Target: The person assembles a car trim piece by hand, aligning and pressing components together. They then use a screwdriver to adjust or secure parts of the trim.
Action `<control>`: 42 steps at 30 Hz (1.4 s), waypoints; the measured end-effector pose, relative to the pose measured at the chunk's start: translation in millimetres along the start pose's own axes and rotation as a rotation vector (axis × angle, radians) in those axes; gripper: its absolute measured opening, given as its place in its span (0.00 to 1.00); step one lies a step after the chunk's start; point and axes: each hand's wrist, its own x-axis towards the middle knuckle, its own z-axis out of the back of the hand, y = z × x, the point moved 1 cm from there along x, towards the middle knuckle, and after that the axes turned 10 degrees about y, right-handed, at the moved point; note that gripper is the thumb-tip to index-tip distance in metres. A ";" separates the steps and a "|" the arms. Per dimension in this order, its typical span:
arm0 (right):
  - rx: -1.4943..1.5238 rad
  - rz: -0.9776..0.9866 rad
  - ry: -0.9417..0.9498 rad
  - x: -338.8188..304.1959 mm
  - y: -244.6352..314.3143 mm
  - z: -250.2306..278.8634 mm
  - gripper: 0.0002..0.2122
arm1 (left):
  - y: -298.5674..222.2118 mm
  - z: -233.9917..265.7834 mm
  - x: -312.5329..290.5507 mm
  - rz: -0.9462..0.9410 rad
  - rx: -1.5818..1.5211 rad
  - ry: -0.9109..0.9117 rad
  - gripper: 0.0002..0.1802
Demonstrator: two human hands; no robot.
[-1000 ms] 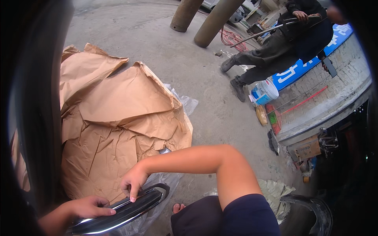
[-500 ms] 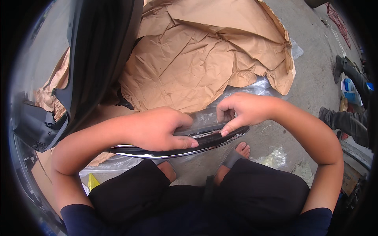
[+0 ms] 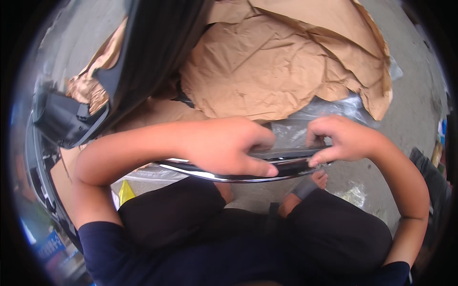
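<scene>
A long, curved black trim strip [image 3: 293,168] with a shiny chrome edge lies crosswise in front of my knees. My left hand [image 3: 234,145] is wrapped over its middle, thumb along the near side and fingers curled over the far side. Near the strip's right end, my right hand [image 3: 341,138] pinches it between a lowered thumb and bent fingers. The strip's left part runs beneath my left forearm, partly hidden.
Crumpled brown paper [image 3: 257,66] and clear plastic film [image 3: 329,112] cover the floor ahead. A large black molded panel [image 3: 148,57] stands at the left. A yellow piece [image 3: 126,191] lies by my left knee. Dark fabric [image 3: 429,176] shows at the right edge.
The whole view has swung, so the paper, panel and hands appear farther right. Both hands keep hold of the trim strip, with little change in their grip.
</scene>
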 end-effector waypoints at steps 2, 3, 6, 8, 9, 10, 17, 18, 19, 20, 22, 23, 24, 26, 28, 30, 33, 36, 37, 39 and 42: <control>0.082 -0.025 0.034 1.0 1.8 1.1 0.22 | 0.0 2.2 -10.6 0.026 -0.070 -0.084 0.27; 0.012 -0.015 0.051 1.0 3.2 1.6 0.21 | 2.2 4.3 -22.9 0.110 -0.051 -0.124 0.28; 0.086 -0.108 0.081 0.4 5.3 2.8 0.21 | 12.6 12.8 -44.6 0.163 -0.013 -0.175 0.29; 0.109 -0.081 0.069 -1.4 6.4 2.3 0.20 | 22.4 15.1 -61.1 0.137 -0.015 -0.120 0.30; 0.117 -0.068 0.067 -2.3 6.5 1.6 0.20 | 27.6 14.4 -65.4 0.109 0.012 -0.135 0.28; 0.129 -0.058 0.063 -3.1 6.1 0.9 0.20 | 33.0 14.6 -69.1 0.038 0.110 -0.216 0.28; 0.118 -0.093 0.055 -6.4 -2.3 -0.7 0.20 | 86.8 28.5 -108.1 0.306 -0.175 -0.230 0.32; 0.150 -0.121 0.044 -5.6 -4.1 0.0 0.20 | 92.6 27.7 -111.6 0.285 -0.225 -0.169 0.39; 0.177 -0.127 0.030 -4.1 -5.6 0.1 0.20 | 97.5 25.0 -111.7 0.230 -0.229 -0.170 0.38; 0.203 -0.143 0.029 -2.4 -7.3 0.3 0.20 | 101.8 21.4 -112.3 0.220 -0.236 -0.167 0.36; 0.158 -0.132 0.037 1.2 -10.1 2.3 0.20 | 108.4 19.0 -110.8 0.169 -0.263 -0.156 0.36; 0.128 -0.141 0.044 2.1 -11.3 3.5 0.20 | 110.9 18.9 -109.6 0.165 -0.260 -0.141 0.36; 0.127 -0.155 0.041 3.2 -12.7 4.9 0.20 | 112.9 19.0 -108.4 0.159 -0.257 -0.126 0.35; 0.108 -0.202 0.035 4.0 -15.2 7.9 0.21 | 113.8 17.1 -108.5 0.092 -0.228 -0.197 0.32; 0.081 -0.246 0.019 4.3 -16.8 11.6 0.20 | 112.6 13.1 -109.2 0.078 -0.196 -0.249 0.31; 0.070 -0.292 -0.020 6.6 -17.2 14.6 0.20 | 109.4 7.0 -106.2 -0.006 -0.164 -0.347 0.27; 0.052 -0.357 -0.100 11.7 -11.1 17.3 0.18 | 104.8 -0.2 -106.0 0.096 -0.139 -0.420 0.27; -0.282 -0.256 -0.134 21.5 6.3 21.9 0.22 | 99.1 -7.7 -105.0 0.129 -0.035 -0.470 0.25; -0.293 -0.173 -0.154 28.2 13.2 22.6 0.21 | 97.9 -11.0 -104.2 0.128 -0.071 -0.492 0.25; -0.318 -0.031 -0.188 46.4 26.2 23.4 0.21 | 95.1 -17.7 -103.5 0.072 -0.067 -0.538 0.24; -0.211 0.101 -0.064 80.3 38.4 22.4 0.19 | 94.4 -26.5 -103.2 0.062 -0.044 -0.538 0.26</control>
